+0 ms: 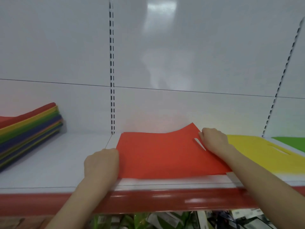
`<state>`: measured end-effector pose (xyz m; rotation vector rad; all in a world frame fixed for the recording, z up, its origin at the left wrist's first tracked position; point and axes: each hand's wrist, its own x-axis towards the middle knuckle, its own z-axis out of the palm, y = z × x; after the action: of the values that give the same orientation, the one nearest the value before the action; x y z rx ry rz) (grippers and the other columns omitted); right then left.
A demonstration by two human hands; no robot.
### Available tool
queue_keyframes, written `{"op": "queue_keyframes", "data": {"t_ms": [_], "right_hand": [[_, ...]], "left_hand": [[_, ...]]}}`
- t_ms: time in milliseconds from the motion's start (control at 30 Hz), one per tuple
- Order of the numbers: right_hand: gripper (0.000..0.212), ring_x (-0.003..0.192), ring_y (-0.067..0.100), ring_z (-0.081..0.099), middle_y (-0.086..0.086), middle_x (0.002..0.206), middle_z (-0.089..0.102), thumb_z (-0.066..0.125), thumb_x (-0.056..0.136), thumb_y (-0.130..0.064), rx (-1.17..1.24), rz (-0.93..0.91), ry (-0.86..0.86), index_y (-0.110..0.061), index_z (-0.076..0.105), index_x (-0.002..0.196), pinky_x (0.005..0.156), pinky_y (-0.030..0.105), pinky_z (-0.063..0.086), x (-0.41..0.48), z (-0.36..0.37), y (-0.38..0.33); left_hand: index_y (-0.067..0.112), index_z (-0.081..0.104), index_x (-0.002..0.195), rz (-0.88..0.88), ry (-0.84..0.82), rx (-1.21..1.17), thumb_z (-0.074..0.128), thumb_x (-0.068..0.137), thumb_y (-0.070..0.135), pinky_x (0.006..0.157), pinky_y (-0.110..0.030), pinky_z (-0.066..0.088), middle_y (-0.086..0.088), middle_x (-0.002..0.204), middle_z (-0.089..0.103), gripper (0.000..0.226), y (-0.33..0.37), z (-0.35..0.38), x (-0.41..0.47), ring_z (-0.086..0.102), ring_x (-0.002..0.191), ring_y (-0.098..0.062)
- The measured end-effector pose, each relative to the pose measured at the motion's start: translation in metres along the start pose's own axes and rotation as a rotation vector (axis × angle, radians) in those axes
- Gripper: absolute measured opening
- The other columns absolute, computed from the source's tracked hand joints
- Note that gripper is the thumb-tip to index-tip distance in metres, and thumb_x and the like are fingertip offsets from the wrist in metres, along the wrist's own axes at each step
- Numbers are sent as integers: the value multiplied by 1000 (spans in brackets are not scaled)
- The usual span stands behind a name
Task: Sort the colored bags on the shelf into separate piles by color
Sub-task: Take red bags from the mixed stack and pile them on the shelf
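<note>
Left hand [101, 164] and right hand [214, 139] hold the red bag [161, 154] on the shelf [49, 171].
Fingers curl on its two side edges. Yellow bag [255, 152], then green bag [292, 142] lie at right; mixed stack [28, 129] at far left.

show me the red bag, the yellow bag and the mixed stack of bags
red bag [161, 156]: head view, middle of its flat face
yellow bag [254, 146]: head view, flat face left of the handle slot
mixed stack [28, 129]: head view, its layered front edge
</note>
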<state>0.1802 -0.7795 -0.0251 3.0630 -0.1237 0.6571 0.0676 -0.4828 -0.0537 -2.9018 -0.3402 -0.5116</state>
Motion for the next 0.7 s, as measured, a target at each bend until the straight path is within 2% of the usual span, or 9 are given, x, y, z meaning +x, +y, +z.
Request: {"op": "queue_keyframes", "data": {"t_ms": [100, 467, 700], "right_hand": [[36, 108, 32, 56, 15, 117, 60, 32, 101, -30, -2, -4, -33, -5, 57, 109, 77, 32, 40, 1, 6, 2], [36, 114, 26, 54, 9, 123, 57, 32, 101, -30, -87, -21, -139, -8, 56, 116, 86, 30, 42, -1, 20, 2], [34, 116, 25, 54, 7, 125, 57, 31, 102, -30, -195, -83, -108, -11, 50, 122, 86, 30, 43, -2, 24, -1]], "left_hand": [[20, 53, 114, -6, -20, -5, 40, 97, 20, 70, -25, 31, 0, 116, 58, 22, 2, 1, 1, 57, 107, -21], [20, 54, 113, 14, -25, 10, 43, 96, 19, 69, -25, 32, 2, 116, 59, 21, 1, 4, 5, 57, 107, -19], [20, 54, 114, 17, -8, 28, 44, 96, 19, 68, -25, 32, 2, 116, 59, 21, 2, 7, 5, 57, 107, -19]]}}
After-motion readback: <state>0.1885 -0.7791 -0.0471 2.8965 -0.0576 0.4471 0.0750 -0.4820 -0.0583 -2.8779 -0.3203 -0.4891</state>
